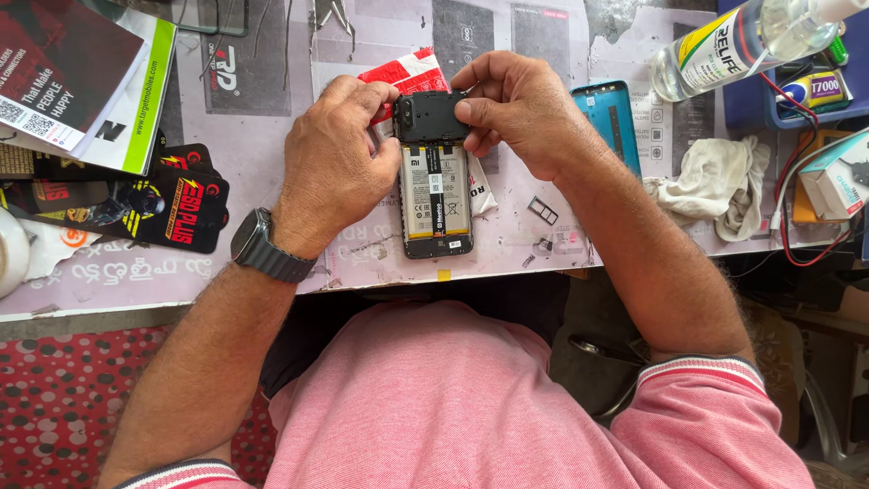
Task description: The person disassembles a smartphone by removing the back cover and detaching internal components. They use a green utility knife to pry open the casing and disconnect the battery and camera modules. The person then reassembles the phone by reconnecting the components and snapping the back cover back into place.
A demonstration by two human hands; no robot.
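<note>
**Head view: both hands on an opened phone**

The phone (436,195) lies back-up on the work mat (272,136), its rear shell off and battery (434,204) bare. The left hand (335,163) and right hand (520,113) pinch the black cover plate (431,116) at the phone's top end by its side edges, fingertips pressed together. The plate looks light, thin and likely brittle, best held by its rims. A blue back cover (611,113) lies just right.
</note>
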